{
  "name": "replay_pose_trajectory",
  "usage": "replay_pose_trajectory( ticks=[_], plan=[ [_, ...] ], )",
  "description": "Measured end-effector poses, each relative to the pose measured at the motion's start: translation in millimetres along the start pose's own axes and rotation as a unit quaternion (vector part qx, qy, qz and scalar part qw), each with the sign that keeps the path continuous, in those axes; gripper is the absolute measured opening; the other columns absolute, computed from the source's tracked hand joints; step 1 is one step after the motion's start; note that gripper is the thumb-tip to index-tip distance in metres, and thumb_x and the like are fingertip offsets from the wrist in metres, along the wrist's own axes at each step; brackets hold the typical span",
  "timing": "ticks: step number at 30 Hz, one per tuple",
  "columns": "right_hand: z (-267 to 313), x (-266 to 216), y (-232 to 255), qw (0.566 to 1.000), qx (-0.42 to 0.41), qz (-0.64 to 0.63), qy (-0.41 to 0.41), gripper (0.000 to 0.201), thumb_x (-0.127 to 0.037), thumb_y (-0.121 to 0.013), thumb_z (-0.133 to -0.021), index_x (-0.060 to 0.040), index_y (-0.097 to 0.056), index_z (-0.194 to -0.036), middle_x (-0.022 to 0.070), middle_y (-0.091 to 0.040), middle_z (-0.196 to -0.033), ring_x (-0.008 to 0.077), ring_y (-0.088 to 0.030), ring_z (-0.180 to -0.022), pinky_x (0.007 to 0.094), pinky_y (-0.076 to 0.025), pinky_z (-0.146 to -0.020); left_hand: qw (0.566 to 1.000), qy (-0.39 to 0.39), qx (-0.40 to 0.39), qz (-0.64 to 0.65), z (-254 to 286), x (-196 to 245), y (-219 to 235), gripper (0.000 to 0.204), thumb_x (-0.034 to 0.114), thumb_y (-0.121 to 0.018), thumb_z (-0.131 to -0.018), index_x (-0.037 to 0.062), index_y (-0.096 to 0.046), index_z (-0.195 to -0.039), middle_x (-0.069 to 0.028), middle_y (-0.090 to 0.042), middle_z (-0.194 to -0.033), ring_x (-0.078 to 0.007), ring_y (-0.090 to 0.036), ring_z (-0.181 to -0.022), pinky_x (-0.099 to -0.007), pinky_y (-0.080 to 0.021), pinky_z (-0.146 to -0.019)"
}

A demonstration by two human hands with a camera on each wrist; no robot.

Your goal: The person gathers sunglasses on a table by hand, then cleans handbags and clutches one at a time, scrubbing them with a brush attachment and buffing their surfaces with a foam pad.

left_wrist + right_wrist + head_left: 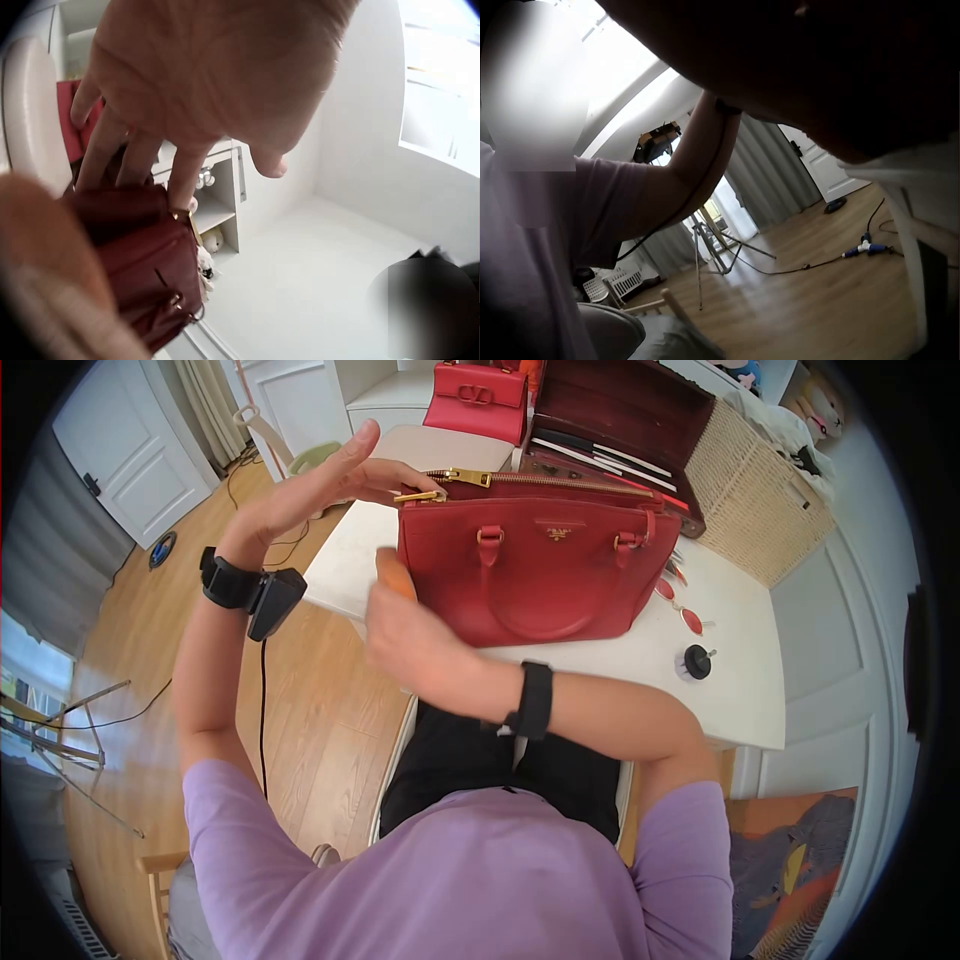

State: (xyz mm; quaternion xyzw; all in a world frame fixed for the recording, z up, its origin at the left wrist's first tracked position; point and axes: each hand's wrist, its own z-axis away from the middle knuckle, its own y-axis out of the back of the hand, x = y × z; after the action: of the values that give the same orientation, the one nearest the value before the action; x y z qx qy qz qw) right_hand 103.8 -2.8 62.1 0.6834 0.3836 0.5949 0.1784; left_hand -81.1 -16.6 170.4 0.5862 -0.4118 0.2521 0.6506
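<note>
A red leather handbag (540, 570) stands upright on the white table, with gold zip pulls and its handles hanging down the front. My left hand (330, 480) is at its top left corner, fingers straight and touching the top edge, thumb raised; the left wrist view shows this hand (202, 75) palm-on above the bag (142, 262). My right hand (420, 645) is at the bag's left side, fingers bent round a small orange piece (396, 574) held against that side. Its exact kind I cannot tell. The right wrist view is mostly dark near the hand.
On the white table (740, 690) lie red-lensed sunglasses (680, 607) and a small black-topped item (695, 662). Behind stand a smaller red bag (478, 402), an open dark red case (620, 420) and a wicker basket (765, 490). A cable (263, 710) hangs from the left wrist.
</note>
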Motion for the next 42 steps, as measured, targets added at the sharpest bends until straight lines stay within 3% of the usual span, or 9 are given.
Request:
replay_pose_trajectory(
  ticks=[3,6,8,16,20,27,36,40,42],
  plan=[
    [15,-20,7,0.999,-0.011,0.046,0.014,0.021,-0.014,-0.065,-0.068,-0.0017,-0.073,-0.084,0.0144,-0.068,-0.098,0.0271,-0.06,-0.104,0.0428,-0.041,-0.098,1.0,-0.014,0.009,-0.02,2,-2,-2,0.081,0.066,-0.019,-0.1,0.0023,-0.06,-0.129,-0.0118,-0.058,-0.133,-0.0254,-0.053,-0.122,-0.0382,-0.035,-0.11],
    [38,-4,30,0.923,-0.073,-0.378,0.029,0.027,-0.014,-0.064,-0.071,-0.0045,-0.073,-0.094,0.0124,-0.068,-0.106,0.0282,-0.059,-0.109,0.0423,-0.041,-0.101,0.992,-0.093,0.021,-0.084,6,-2,-11,0.066,0.056,-0.032,-0.103,0.0013,-0.06,-0.127,-0.0124,-0.06,-0.13,-0.0259,-0.053,-0.121,-0.037,-0.037,-0.108],
    [52,-8,30,0.879,0.276,-0.38,-0.081,0.023,-0.017,-0.063,-0.077,-0.0101,-0.07,-0.097,0.0099,-0.067,-0.107,0.0267,-0.061,-0.108,0.043,-0.04,-0.102,0.991,-0.109,0.043,-0.063,7,-8,-19,0.058,0.051,-0.042,-0.101,0.0013,-0.059,-0.127,-0.013,-0.06,-0.129,-0.0262,-0.053,-0.121,-0.0369,-0.038,-0.107],
    [153,-4,22,0.833,0.061,-0.529,-0.149,0.049,0.007,-0.059,-0.069,-0.0106,-0.068,-0.114,0.0051,-0.064,-0.124,0.0279,-0.053,-0.125,0.0432,-0.039,-0.106,0.853,-0.16,0.279,-0.412,2,8,-71,0.079,0.022,-0.086,-0.064,0.0156,-0.053,-0.135,-0.0095,-0.048,-0.143,-0.0334,-0.048,-0.129,-0.0477,-0.037,-0.108],
    [165,11,38,0.728,0.063,-0.643,-0.228,0.057,0.011,-0.056,-0.068,-0.01,-0.066,-0.12,0.0054,-0.064,-0.127,0.0254,-0.057,-0.122,0.0395,-0.042,-0.103,0.783,-0.18,0.228,-0.549,-12,32,-90,0.088,0.02,-0.087,-0.057,0.0221,-0.052,-0.137,-0.0085,-0.046,-0.146,-0.0299,-0.051,-0.124,-0.0483,-0.039,-0.106],
    [180,12,44,0.748,0.111,-0.613,-0.229,0.06,0.012,-0.055,-0.069,-0.0095,-0.064,-0.124,0.0037,-0.065,-0.127,0.0243,-0.057,-0.123,0.0388,-0.043,-0.101,0.717,-0.186,0.208,-0.638,-38,44,-103,0.093,0.022,-0.087,-0.052,0.0336,-0.052,-0.138,-0.0076,-0.052,-0.134,-0.0296,-0.053,-0.112,-0.0462,-0.042,-0.102],
    [207,29,61,0.685,0.126,-0.683,-0.218,0.059,0.013,-0.059,-0.065,-0.0142,-0.072,-0.115,0.0044,-0.068,-0.121,0.0263,-0.061,-0.118,0.0398,-0.047,-0.099,0.772,-0.242,0.101,-0.579,-42,49,-74,0.068,0.033,-0.076,-0.075,0.0262,-0.053,-0.139,-0.007,-0.059,-0.124,-0.0288,-0.055,-0.096,-0.0394,-0.05,-0.086],
    [195,50,58,0.796,0.154,-0.553,-0.191,0.058,0.012,-0.059,-0.064,-0.0142,-0.073,-0.114,0.0064,-0.068,-0.121,0.0266,-0.061,-0.117,0.0411,-0.047,-0.098,0.841,-0.215,0.141,-0.477,-48,39,-63,0.062,0.026,-0.064,-0.09,0.016,-0.041,-0.147,-0.0106,-0.063,-0.122,-0.0269,-0.061,-0.096,-0.0388,-0.051,-0.084],
    [177,67,55,0.824,0.263,-0.454,-0.214,0.056,0.011,-0.059,-0.066,-0.0157,-0.073,-0.113,0.0055,-0.067,-0.122,0.0287,-0.061,-0.116,0.0435,-0.047,-0.096,0.945,-0.158,0.223,-0.182,-55,40,-66,0.068,0.028,-0.058,-0.097,0.0133,-0.025,-0.154,-0.0119,-0.069,-0.095,-0.0252,-0.064,-0.079,-0.0382,-0.051,-0.079]
  ],
)
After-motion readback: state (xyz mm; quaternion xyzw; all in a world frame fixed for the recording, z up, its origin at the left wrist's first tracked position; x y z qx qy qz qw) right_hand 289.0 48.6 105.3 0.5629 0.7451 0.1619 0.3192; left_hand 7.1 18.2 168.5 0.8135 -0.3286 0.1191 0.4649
